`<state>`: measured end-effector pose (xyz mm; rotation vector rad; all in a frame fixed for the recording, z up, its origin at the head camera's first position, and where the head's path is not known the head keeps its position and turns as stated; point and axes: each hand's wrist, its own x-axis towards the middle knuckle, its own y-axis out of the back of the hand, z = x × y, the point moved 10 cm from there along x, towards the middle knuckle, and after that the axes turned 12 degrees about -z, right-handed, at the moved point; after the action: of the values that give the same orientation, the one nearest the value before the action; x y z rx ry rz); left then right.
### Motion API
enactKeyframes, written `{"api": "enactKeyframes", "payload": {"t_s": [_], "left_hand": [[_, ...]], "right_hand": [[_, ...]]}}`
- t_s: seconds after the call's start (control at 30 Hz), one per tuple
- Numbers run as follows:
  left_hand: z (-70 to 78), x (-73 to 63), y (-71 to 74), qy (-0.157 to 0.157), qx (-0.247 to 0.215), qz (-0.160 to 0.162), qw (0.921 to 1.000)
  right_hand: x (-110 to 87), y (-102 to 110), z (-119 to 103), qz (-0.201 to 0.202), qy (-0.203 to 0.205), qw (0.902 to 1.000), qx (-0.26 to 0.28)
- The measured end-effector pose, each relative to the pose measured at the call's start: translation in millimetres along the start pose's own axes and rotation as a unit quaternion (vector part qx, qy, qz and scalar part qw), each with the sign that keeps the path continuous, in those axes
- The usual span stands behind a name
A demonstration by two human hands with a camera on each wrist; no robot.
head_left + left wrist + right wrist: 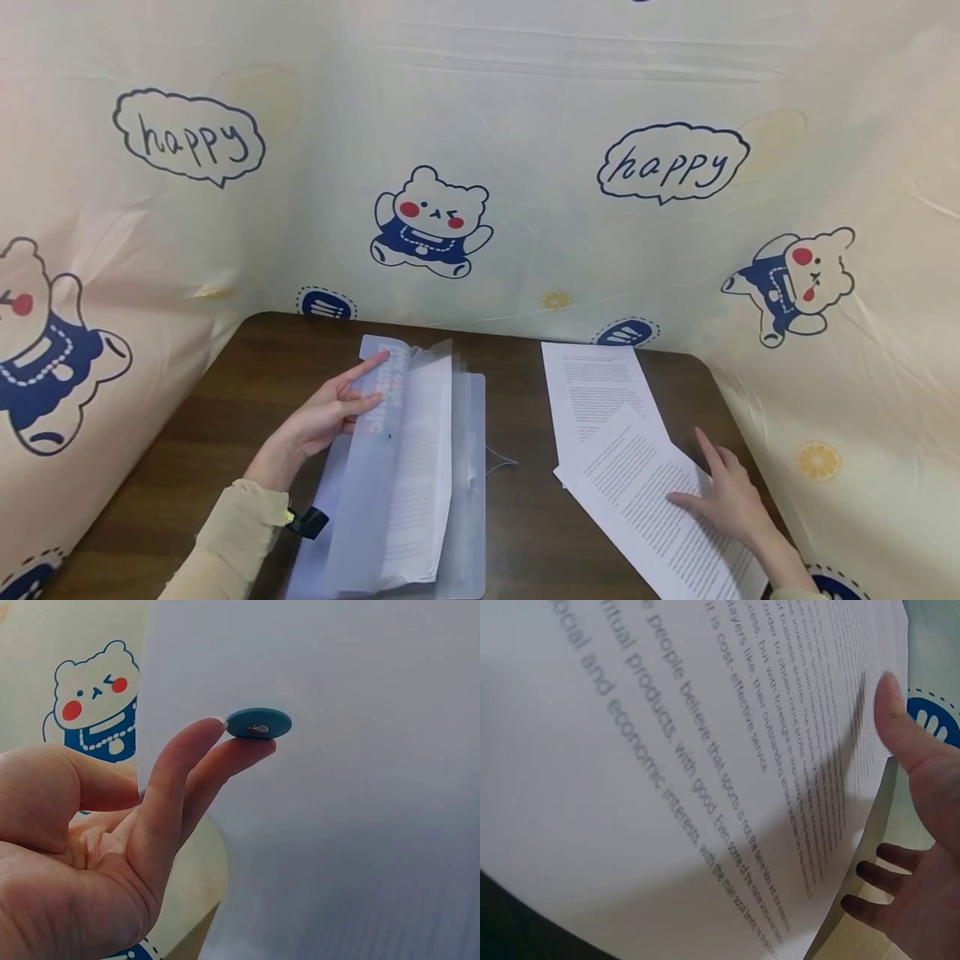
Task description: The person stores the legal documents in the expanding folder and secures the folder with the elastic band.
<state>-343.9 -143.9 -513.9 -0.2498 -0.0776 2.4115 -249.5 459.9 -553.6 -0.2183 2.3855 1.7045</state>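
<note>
My left hand grips the front cover of a translucent blue document folder, holding it raised on its left side. In the left wrist view, two fingertips lie against a round teal button, and the thumb passes behind the pale cover's edge. Printed sheets show inside the folder, between the lifted cover and the dividers. On the right, my right hand is spread at the edge of a loose printed sheet, its thumb overlapping the page and its other fingers beyond the edge.
Another printed page lies partly under the loose sheet. A thin string sticks out from the folder's right side onto the brown table. A patterned cloth hangs behind the table and along its sides.
</note>
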Motion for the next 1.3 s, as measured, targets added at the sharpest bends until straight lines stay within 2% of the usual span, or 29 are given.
{"api": "enactKeyframes", "payload": {"t_s": [0.13,0.3,0.37,0.63,0.73,0.97,1.3], "left_hand": [[2.2,2.1,-1.6,-0.005,-0.004,-0.004,1.0000],[3.0,3.3,-0.6,0.003,0.001,0.000,1.0000],[3.6,3.8,-0.1,0.003,0.002,0.002,1.0000],[4.1,7.3,0.4,-0.002,0.011,0.005,0.9999],[3.1,7.1,0.2,0.003,0.019,0.004,0.9998],[-1.9,1.1,-1.1,0.012,0.010,0.003,0.9999],[-5.1,-1.3,-1.3,0.021,0.009,0.013,0.9996]], "right_hand": [[-0.5,4,6,0.002,-0.014,0.9995,-0.027],[2.5,13,8,0.025,0.005,0.9986,-0.047],[4.8,15,8,0.023,0.006,0.9985,-0.049],[10.2,10,21,-0.026,-0.038,0.9989,-0.009],[8.6,4,24,-0.026,-0.046,0.9986,0.004],[5.5,-3,23,-0.011,-0.029,0.9995,0.005],[1.4,-8,25,-0.038,-0.051,0.9973,0.036]]}}
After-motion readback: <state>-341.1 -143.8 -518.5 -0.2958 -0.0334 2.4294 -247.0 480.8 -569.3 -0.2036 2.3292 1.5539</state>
